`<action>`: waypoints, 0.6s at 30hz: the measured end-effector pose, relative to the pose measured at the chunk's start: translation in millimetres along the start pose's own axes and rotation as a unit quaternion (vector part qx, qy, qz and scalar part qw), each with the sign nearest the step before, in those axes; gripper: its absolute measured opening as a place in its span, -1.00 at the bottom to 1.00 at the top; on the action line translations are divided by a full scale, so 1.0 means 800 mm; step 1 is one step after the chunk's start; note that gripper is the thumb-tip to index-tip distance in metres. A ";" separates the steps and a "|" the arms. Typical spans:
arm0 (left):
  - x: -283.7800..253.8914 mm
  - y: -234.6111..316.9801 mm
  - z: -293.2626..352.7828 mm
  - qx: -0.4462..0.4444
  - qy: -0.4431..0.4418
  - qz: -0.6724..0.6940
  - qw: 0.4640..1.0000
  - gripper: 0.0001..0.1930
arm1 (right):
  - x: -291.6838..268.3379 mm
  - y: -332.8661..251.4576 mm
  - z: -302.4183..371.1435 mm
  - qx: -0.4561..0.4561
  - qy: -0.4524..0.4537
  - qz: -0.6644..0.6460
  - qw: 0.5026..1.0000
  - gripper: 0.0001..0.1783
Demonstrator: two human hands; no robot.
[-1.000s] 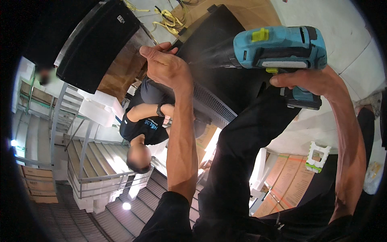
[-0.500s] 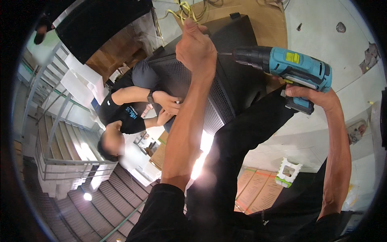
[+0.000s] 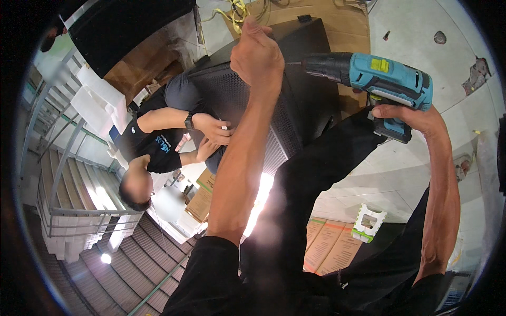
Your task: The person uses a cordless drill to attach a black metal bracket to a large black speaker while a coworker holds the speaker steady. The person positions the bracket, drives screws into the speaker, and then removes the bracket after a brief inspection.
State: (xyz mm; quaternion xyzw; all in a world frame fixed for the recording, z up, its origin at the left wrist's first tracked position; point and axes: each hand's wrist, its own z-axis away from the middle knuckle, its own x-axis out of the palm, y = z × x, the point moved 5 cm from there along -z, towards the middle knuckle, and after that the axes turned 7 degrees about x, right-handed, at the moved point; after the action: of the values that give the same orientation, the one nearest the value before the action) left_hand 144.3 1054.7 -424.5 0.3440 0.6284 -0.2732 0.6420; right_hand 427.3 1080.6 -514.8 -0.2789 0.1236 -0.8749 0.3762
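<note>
as right fingers (image 3: 388, 111) curl, teal drill (image 3: 392, 76) sits within them.

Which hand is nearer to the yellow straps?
Left. The left hand is just below the straps in the picture; the right hand, gripping the drill, is much farther off to the right.

A pale tiled floor (image 3: 406, 31) spreads across the right of the frame, with a jagged grey patch (image 3: 477, 76) at upper right. On it, at upper centre, lies a flat brown cardboard sheet (image 3: 348, 31) under a black cabinet (image 3: 311, 105) with a perforated grille; loose yellow strap (image 3: 239, 9) lies by the sheet's left edge.
</note>
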 end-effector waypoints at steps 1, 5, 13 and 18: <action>0.000 0.000 0.001 0.000 -0.001 0.003 1.000 -0.36 | -0.002 0.008 0.000 0.024 0.014 0.020 0.999 -0.47; -0.004 0.001 -0.002 0.003 -0.009 -0.008 1.000 -0.37 | -0.002 0.001 0.002 -0.004 0.027 0.012 1.000 -0.46; 0.000 -0.008 -0.008 0.017 -0.004 -0.019 1.000 -0.34 | 0.001 -0.015 0.002 0.006 0.020 0.030 0.999 -0.51; -0.001 -0.005 -0.013 0.037 0.022 -0.021 0.999 -0.16 | 0.006 -0.026 0.002 -0.031 0.025 0.007 0.999 -0.51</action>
State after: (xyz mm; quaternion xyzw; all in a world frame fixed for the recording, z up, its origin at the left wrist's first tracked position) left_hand 134.9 1060.2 -424.0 0.3602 0.6387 -0.3024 0.6090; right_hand 413.4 1091.3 -502.8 -0.2672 0.1621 -0.8748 0.3701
